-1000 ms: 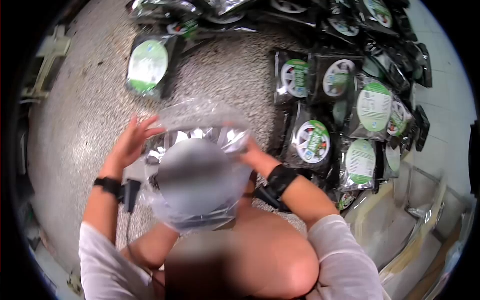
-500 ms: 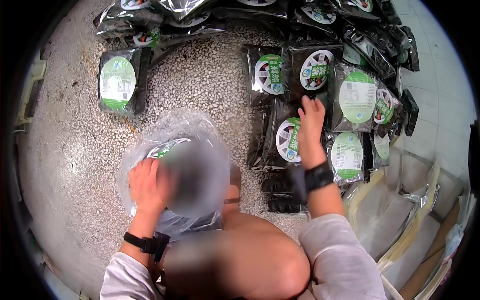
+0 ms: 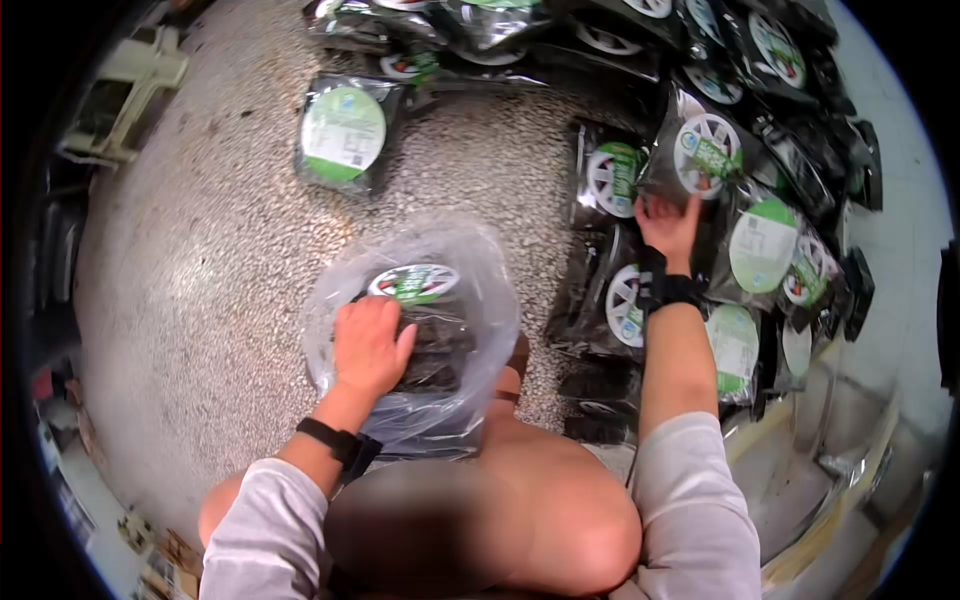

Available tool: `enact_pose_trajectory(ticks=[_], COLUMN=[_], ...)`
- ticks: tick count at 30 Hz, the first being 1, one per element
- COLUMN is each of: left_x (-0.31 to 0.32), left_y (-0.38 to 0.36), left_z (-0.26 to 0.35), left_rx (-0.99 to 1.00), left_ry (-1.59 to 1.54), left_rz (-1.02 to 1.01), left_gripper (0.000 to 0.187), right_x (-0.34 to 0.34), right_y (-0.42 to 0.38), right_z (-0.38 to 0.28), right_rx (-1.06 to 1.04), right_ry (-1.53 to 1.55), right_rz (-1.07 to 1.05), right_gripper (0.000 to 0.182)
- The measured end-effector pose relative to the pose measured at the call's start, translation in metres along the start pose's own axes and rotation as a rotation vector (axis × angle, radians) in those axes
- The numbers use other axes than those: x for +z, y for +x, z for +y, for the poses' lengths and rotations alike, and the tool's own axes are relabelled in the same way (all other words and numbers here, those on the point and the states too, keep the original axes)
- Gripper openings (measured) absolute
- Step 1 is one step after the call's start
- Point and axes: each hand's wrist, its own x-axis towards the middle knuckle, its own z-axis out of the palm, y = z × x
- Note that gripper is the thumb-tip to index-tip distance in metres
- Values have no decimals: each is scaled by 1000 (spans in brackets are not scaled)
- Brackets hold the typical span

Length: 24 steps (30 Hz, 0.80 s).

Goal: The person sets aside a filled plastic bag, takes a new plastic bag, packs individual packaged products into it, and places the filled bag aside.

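Note:
A clear plastic bag (image 3: 490, 320) stands open-mouthed on the floor before my knees, with dark packets of dried seaweed (image 3: 440, 335) stacked inside. My left hand (image 3: 372, 345) reaches into its mouth, fingers bent over the left edge of the packets and thumb apart. At the right, my right hand (image 3: 668, 232) grips the near edge of another seaweed packet (image 3: 665, 150), which has an oval green-and-white label and sits tilted among others. Part of the fingers is hidden under that packet. A packet with its pale back label showing (image 3: 765, 245) lies just right of this hand.
Many more seaweed packets (image 3: 590, 45) are heaped along the far side and down the right. One packet (image 3: 343, 135) lies apart at the upper left on the speckled floor (image 3: 210, 300). Clear plastic film (image 3: 850, 480) lies at the lower right; a pale plastic frame (image 3: 130, 90) stands far left.
My right hand has moved from above the packets to the near edge of one and taken hold of it; that packet now tilts. The left hand stays at the bag. The view has shifted.

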Motion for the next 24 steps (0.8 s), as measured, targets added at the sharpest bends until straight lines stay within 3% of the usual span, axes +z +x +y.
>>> enact_pose_trajectory(ticks=[3, 6, 7, 9, 10, 11, 13, 15, 17, 18, 19, 20, 21, 22, 23, 24], left_x=[1, -4, -6, -8, -11, -13, -17, -5, -57, -83, -108, -130, -149, -156, -142, -112], left_y=[0, 0, 0, -1, -2, -5, -6, -20, -24, -24, -22, -15, -4, 9, 25, 44], left_z=[-1, -1, -2, -1, 0, 0, -2, -13, -7, -6, -8, -11, -13, -16, -24, -34], left_rx=[54, 66, 50, 123, 127, 118, 166, 134, 293, 378, 480, 476, 475, 462, 461, 388], left_ry=[-81, -76, -83, -32, -41, -44, -25, -306, -33, 29, -40, -50, -126, -194, -197, -188], left_rz=[18, -13, -6, 95, 59, 45, -12, -12, -205, -314, -459, -461, -123, 220, 222, 93], left_gripper=[32, 37, 37, 36, 40, 40, 41, 37, 36, 37, 42, 42, 44, 47, 47, 48], right_x=[5, 32, 48, 59, 77, 76, 106, 101, 120, 148, 141, 124, 114, 125, 142, 142], right_y=[1, -62, -99, -149, -180, -184, -221, -212, -203, -227, -211, -181, -163, -172, -187, -186], right_z=[0, 11, 19, 23, 33, 40, 67, 97, 102, 102, 115, 134, 148, 167, 167, 176], right_rx=[-55, -121, -77, 317, 428, 475, 576, 747, 948, 780, 787, 929, 1071, 1063, 911, 849], right_ry=[108, -41, -71, -184, -308, -398, -863, -1197, -1112, -1183, -1199, -1190, -1171, -1192, -1326, -1290], right_rz=[-81, -124, -159, -461, -511, -506, -340, -339, -342, -442, -443, -421, -391, -386, -546, -496], right_gripper=[49, 27, 27, 35, 36, 34, 34, 32, 31, 29, 29, 29, 29, 30, 31, 32])
